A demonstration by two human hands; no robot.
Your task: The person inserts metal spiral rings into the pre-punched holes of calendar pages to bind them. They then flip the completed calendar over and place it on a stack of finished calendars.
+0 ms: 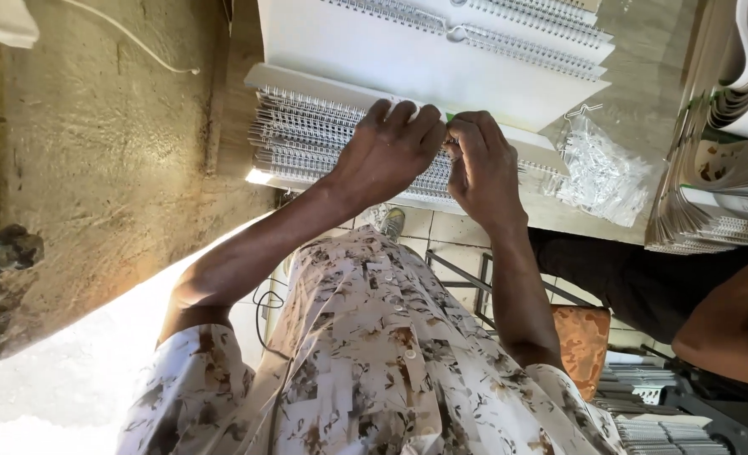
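A stack of white spiral-bound pads [306,139] lies on the bench in front of me, wire spines facing me. My left hand [386,150] is clamped over the top pad's edge, fingers curled down on the white cover. My right hand [485,164] sits right beside it, touching it, thumb and fingers pinched on a small green-tipped item [450,118] at the wire spine. What exactly the pinch holds is mostly hidden by the fingers. More white pads [441,42] with wire bindings lie fanned out behind the stack.
A clear plastic bag of small wire pieces [603,175] lies right of the stack. Piles of bound booklets [711,194] fill the right side. Another person's arm [728,333] and dark trousers [635,282] are at the right, next to an orange cushioned seat [583,337]. A rough wall [96,168] runs along the left.
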